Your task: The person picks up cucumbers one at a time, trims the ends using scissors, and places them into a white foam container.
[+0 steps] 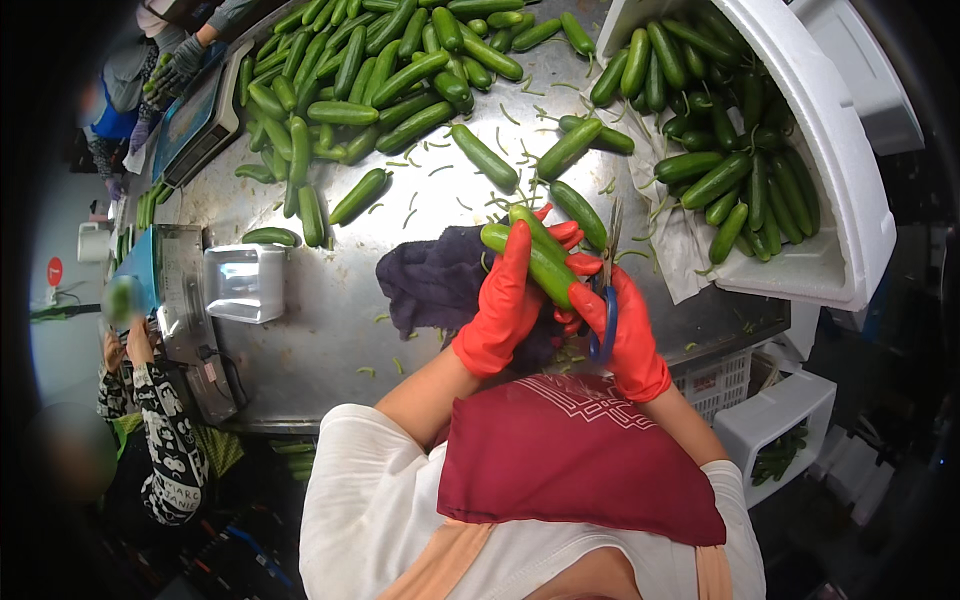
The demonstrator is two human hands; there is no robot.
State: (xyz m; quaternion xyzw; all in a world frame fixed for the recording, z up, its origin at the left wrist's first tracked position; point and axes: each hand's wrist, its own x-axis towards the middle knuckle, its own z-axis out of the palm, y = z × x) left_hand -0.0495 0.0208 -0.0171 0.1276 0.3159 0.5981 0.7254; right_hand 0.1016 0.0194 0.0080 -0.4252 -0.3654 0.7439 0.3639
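Note:
Red rubber gloves cover both hands. My left hand (508, 300) is closed around two green cucumbers (545, 268), one lying against the other, above the metal table. In my right hand (632, 340) are scissors with blue handles (608, 325), their blades pointing away from me. The fingers of that hand also touch the lower end of the held cucumbers. Just beyond my hands lie loose cucumbers (483, 158), and thin cut stems are scattered around them. A dark cloth (432, 272) is spread beside my left hand.
A large cucumber pile (345, 112) covers the far left of the table. At the right, a white foam box (868, 235) holds more cucumbers. A clear plastic container (246, 285) and a scale (195, 125) stand at the left, where other people work. Another foam box (735, 425) sits lower right.

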